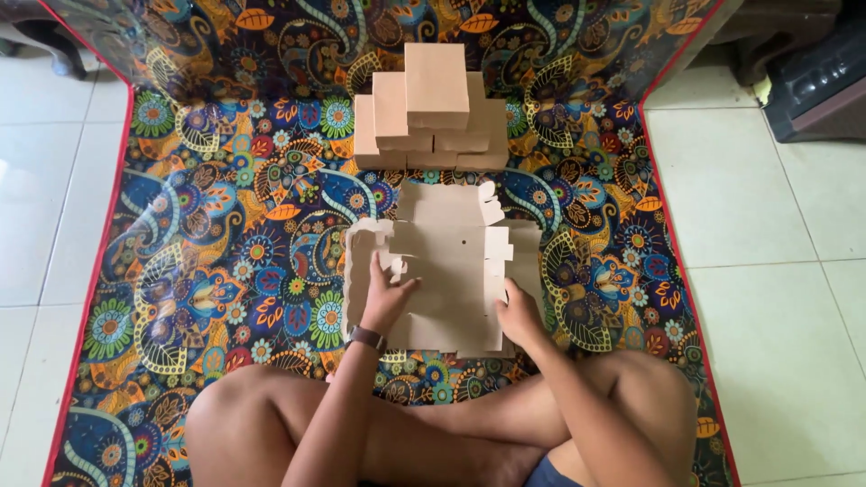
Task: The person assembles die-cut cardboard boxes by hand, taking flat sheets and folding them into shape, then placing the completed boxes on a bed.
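On the patterned mat (225, 271) we've got both hands, left (386, 293) and right (519, 314), pressed open on a flat cardboard cutout (451, 261) lying unfolded; finished boxes (431, 113) stacked behind, so plenty done.

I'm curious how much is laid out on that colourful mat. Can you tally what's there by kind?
Folded cardboard boxes, stacked at the far end: about 7 show, any behind are hidden
Flat cardboard blanks under the left hand and right hand: a pile, number of sheets unclear, counted as 1
Patterned mat: 1
Wristwatch: 1
Total: about 10
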